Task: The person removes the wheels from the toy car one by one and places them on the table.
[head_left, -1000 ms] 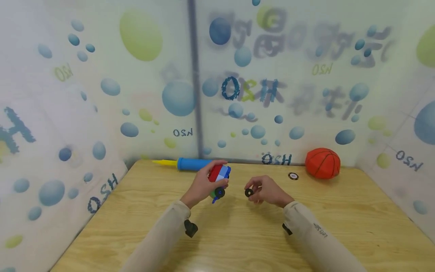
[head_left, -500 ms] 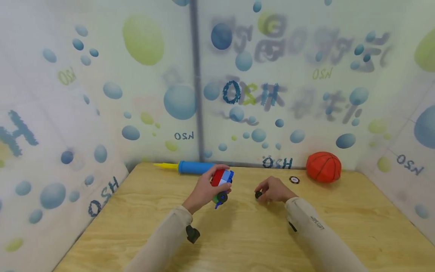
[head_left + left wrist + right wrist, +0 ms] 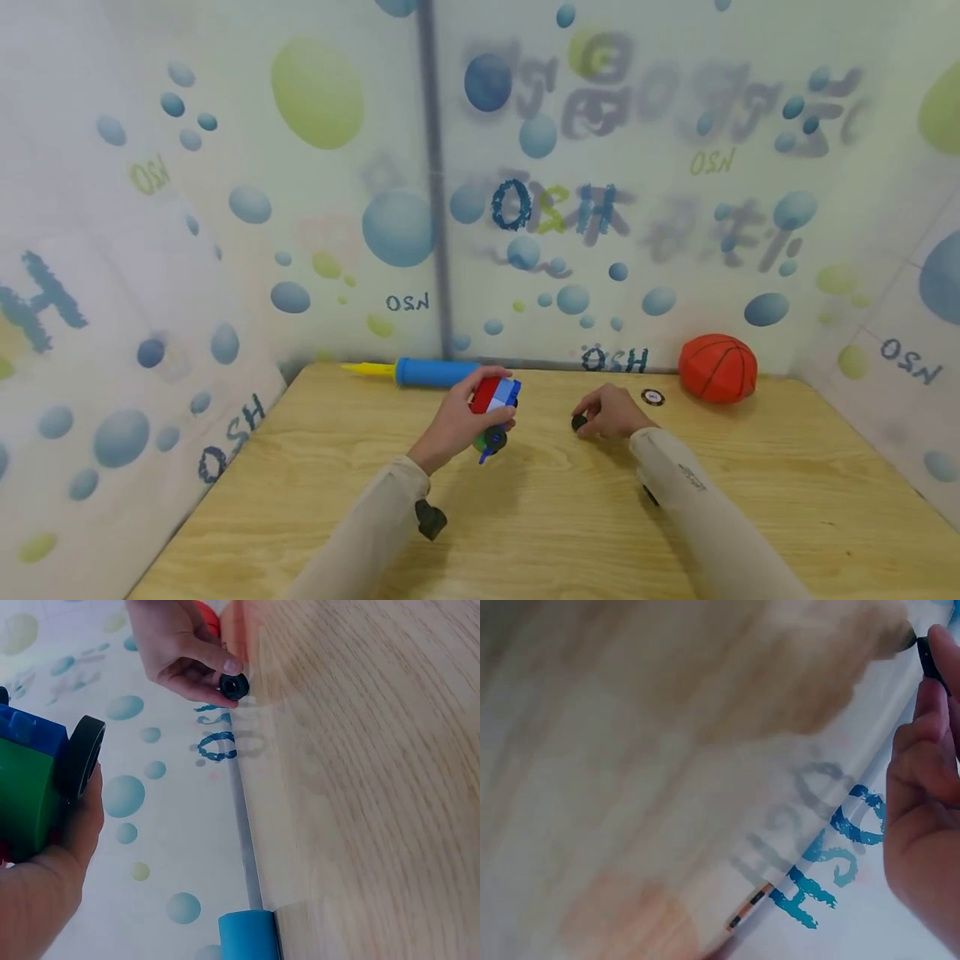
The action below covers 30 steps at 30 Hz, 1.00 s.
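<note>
My left hand grips a toy car built of blocks, red, white and blue on top, held above the table. A black wheel sits on the car's near side; in the left wrist view its green block and a wheel show up close. Farther right, my right hand pinches a loose small black wheel between thumb and fingers. Its hub faces the left wrist camera, while the right wrist view catches only the wheel's dark edge. The two hands are apart.
A blue hand pump with a yellow nozzle lies along the table's back edge, partly behind my left hand. At the back right are a red ball and a round chip. Patterned walls enclose the wooden table.
My right hand has moved right, away from the car, and the loose wheel has turned so its hole no longer shows in the head view. The left hand keeps its grip, shifting slightly right.
</note>
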Each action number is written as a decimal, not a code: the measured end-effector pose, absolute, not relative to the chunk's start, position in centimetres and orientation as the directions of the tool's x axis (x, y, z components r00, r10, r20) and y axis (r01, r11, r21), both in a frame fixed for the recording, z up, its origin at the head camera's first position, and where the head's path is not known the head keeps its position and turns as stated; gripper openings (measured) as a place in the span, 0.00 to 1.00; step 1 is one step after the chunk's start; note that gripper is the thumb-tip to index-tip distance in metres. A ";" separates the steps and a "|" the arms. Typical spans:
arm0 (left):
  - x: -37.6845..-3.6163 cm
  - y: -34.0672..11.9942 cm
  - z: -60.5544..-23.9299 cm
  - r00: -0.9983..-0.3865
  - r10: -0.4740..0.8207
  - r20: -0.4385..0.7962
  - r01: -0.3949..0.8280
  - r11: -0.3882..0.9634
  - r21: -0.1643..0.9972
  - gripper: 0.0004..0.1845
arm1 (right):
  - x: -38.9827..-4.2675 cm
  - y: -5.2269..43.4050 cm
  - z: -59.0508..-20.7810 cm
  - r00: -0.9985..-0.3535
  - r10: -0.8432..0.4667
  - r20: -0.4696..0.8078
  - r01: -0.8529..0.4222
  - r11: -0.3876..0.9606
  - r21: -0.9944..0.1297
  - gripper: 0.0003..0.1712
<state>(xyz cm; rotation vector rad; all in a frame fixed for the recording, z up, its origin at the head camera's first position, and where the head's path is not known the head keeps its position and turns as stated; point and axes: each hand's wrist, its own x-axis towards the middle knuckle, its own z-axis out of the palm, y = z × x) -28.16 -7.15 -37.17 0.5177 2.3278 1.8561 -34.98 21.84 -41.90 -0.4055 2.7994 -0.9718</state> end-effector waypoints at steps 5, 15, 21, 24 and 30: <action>-28.3 -7.0 -37.0 -0.933 0.337 0.123 0.202 0.210 0.957 0.27 | -35.7 22.0 -41.7 -0.952 -0.302 -0.058 -0.218 0.795 -0.567 0.15; -28.3 -6.6 -37.0 -0.932 0.337 0.132 0.218 0.232 0.948 0.26 | -36.3 21.9 -41.6 -0.961 -0.267 -0.073 -0.189 0.827 -0.529 0.18; -28.3 -6.1 -37.0 -0.935 0.328 0.132 0.222 0.254 0.941 0.25 | -36.7 21.8 -41.7 -0.962 -0.259 -0.091 -0.177 0.839 -0.515 0.18; -28.3 -5.7 -37.2 -0.932 0.334 0.139 0.230 0.252 0.940 0.25 | -36.6 21.8 -41.5 -0.961 -0.256 -0.104 -0.167 0.839 -0.518 0.19; -28.3 -5.4 -37.7 -0.930 0.338 0.146 0.231 0.227 0.946 0.25 | -35.4 21.9 -40.7 -0.960 -0.265 -0.084 -0.179 0.821 -0.542 0.22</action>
